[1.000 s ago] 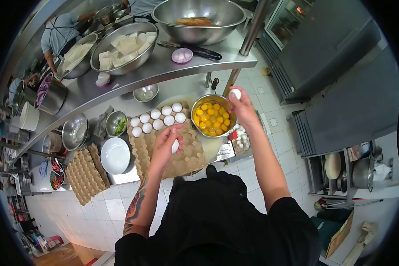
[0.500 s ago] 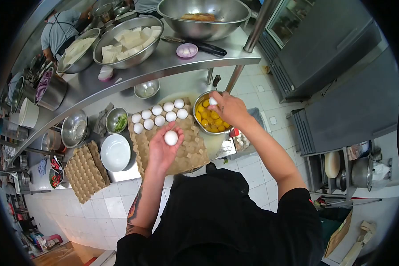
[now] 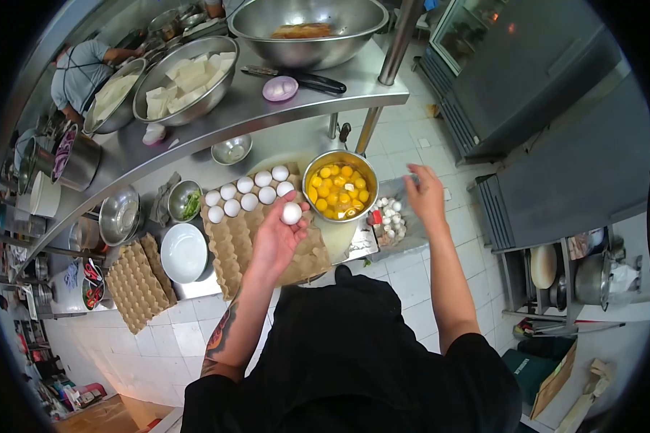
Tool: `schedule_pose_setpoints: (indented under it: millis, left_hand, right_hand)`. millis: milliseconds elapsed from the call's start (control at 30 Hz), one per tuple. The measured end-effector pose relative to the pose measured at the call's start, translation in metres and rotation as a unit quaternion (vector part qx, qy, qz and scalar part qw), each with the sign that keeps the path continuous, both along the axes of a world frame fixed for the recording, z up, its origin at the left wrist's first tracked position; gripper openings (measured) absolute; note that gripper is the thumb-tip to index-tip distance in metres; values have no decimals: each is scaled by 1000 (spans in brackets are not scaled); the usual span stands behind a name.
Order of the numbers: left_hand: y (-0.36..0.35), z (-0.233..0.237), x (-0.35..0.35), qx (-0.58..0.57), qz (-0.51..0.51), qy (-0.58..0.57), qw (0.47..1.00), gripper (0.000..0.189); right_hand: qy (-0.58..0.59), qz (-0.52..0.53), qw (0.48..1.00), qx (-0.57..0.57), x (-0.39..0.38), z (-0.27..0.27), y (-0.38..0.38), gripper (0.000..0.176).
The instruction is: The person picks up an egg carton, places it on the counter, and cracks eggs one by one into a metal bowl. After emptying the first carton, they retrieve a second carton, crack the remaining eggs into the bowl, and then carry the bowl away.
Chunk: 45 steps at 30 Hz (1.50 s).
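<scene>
A whole white egg (image 3: 291, 213) rests in the curled fingers of my left hand (image 3: 274, 242), above the cardboard egg tray (image 3: 231, 249). Several white eggs (image 3: 247, 185) stand in the far rows of that tray; its near cups are bare. Right of the tray is a metal pot (image 3: 373, 170) with many raw yolks (image 3: 337, 189) in it. My right hand (image 3: 427, 193) is over the far right side of a clear plastic bag (image 3: 412, 234) of eggshells (image 3: 390, 219). Its fingers are stretched out, and I see nothing in them.
Left of the tray are a white bowl (image 3: 184, 252), a small bowl of chopped greens (image 3: 185, 200) and stacked empty egg trays (image 3: 139, 283). A steel shelf (image 3: 267, 108) overhangs the counter, carrying bowls of white blocks (image 3: 188, 79) and a knife (image 3: 318, 81). A person (image 3: 87, 76) stands beyond.
My right hand has moved right from over the pot to the bag, and the white shell it held is gone from it. The left hand, still with its egg, has shifted slightly right.
</scene>
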<state>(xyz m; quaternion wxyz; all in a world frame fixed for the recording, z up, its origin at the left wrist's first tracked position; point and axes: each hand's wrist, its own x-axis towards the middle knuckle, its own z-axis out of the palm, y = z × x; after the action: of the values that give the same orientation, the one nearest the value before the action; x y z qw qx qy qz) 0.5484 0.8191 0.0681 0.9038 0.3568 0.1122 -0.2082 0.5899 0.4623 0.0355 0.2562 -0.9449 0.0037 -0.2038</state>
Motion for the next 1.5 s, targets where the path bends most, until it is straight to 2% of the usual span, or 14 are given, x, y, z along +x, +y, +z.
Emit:
schedule_pose_setpoints:
  millis: [100, 267, 433, 533, 700, 733, 767, 800, 867, 967, 1133, 1267, 1400, 1500]
  left_hand:
    - [-6, 5, -1, 12, 5, 8, 1000, 42]
    - [5, 7, -12, 22, 10, -21, 999, 43]
    - [23, 2, -22, 24, 41, -28, 998, 43]
    - [24, 1, -21, 22, 45, -31, 998, 41]
    - [6, 11, -19, 70, 30, -68, 995, 47]
    - [2, 8, -19, 70, 25, -68, 995, 47]
    - [-3, 2, -15, 89, 3, -83, 993, 49]
    - [-8, 4, -10, 108, -18, -99, 989, 51]
    - [-20, 7, -4, 133, -43, -108, 984, 51]
    - [-51, -16, 24, 243, -88, -218, 941, 55]
    - [-63, -5, 33, 279, -100, -226, 928, 54]
    - [11, -1, 35, 722, 55, -464, 510, 46]
    - [44, -15, 38, 768, -11, -447, 459, 47]
    - [47, -18, 47, 779, -5, -456, 431, 48]
  right_hand:
    - [31, 172, 982, 71, 15, 47, 70, 18]
    - [178, 236, 916, -270, 61, -9, 111, 13]
    - [194, 210, 946, -153, 50, 28, 101, 16]
    - [10, 193, 974, 113, 41, 54, 73, 14]
    - [181, 64, 839, 509, 27, -35, -40, 24]
    - [179, 60, 839, 510, 17, -71, -59, 24]
    - [186, 2, 958, 217, 6, -103, -75, 29]
    - [175, -56, 978, -98, 0, -103, -73, 33]
    - [55, 12, 969, 240, -5, -87, -40, 44]
    - [141, 211, 920, 300, -32, 47, 62, 49]
    - [126, 357, 873, 308, -8, 38, 85, 48]
    - [148, 161, 811, 543, 40, 18, 49, 33]
    - [0, 16, 763, 646, 89, -4, 55, 34]
    - [114, 89, 728, 671, 92, -3, 51, 34]
